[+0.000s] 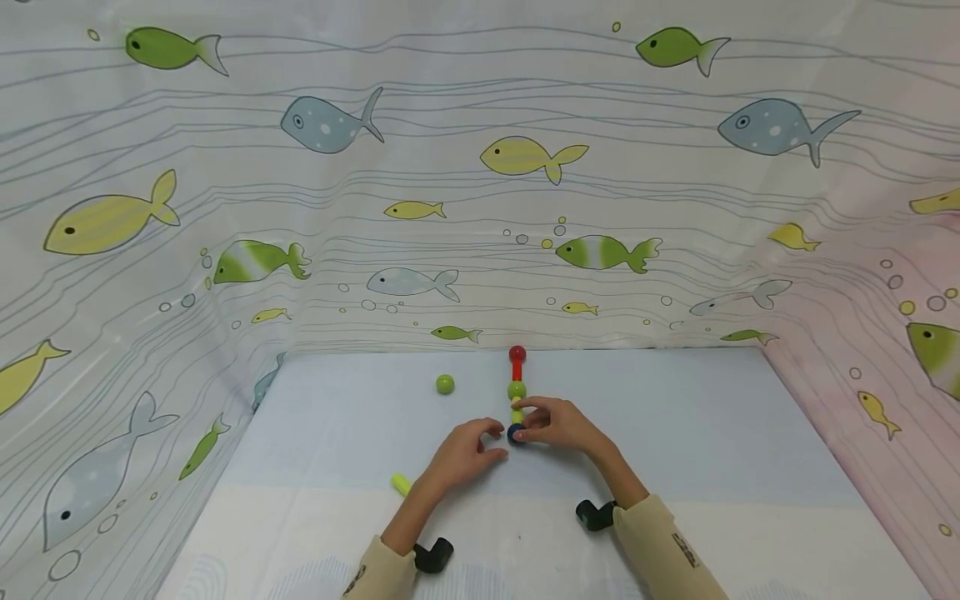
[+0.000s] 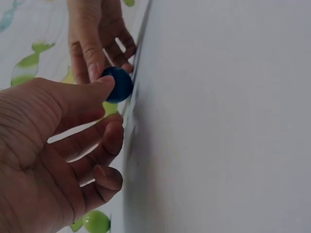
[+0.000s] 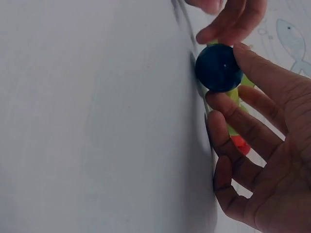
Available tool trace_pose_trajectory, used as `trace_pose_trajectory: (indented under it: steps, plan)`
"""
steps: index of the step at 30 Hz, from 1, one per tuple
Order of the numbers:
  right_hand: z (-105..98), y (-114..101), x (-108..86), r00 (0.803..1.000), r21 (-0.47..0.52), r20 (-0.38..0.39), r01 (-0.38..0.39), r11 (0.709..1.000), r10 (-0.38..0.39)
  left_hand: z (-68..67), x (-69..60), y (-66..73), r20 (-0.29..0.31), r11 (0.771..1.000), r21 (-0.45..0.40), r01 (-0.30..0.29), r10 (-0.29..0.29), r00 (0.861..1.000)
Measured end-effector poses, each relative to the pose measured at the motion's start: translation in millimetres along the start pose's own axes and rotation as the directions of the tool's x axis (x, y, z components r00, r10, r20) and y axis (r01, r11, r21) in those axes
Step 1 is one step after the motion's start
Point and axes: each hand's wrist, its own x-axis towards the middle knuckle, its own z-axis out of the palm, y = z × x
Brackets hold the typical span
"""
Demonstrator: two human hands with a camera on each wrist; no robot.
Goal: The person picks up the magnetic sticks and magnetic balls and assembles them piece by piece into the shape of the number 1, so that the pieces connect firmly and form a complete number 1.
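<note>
My right hand (image 1: 558,423) holds the dark blue ball (image 3: 218,68) between thumb and fingers, at the near end of a straight row of joined pieces. A yellow-green rod (image 1: 517,416) links this ball to a green ball (image 1: 517,390). Beyond that, a red rod (image 1: 517,371) leads to a red ball (image 1: 517,354). Just left of the blue ball is my left hand (image 1: 465,454), its fingers loosely curved. Its thumb overlaps the ball in the left wrist view; contact is hard to tell.
A loose green ball (image 1: 445,384) lies left of the row. Partly behind the left forearm is another yellow-green rod (image 1: 401,483). A fish-patterned curtain (image 1: 480,233) stands along the table's back and sides. Dark devices (image 1: 596,515) sit at both wrists.
</note>
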Motion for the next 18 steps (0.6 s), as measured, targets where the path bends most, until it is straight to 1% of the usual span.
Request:
trace_pose_trajectory:
  steps: [8,13,18]
  plan:
    - [0,-1,0.2,1.0,-0.02,-0.006,-0.011,1.0,0.011,-19.3,-15.2,-3.6,0.054,0.999,-0.048,-0.005,0.007,0.998]
    - [0,-1,0.7,1.0,-0.025,-0.008,-0.014,1.0,0.013,-30.7,-26.7,-12.1,0.069,0.997,-0.064,-0.034,0.039,0.997]
    - [0,0,1.2,0.999,-0.027,-0.001,-0.037,0.999,0.037,-44.8,-40.8,-20.5,0.096,0.996,-0.066,-0.053,0.059,0.994]
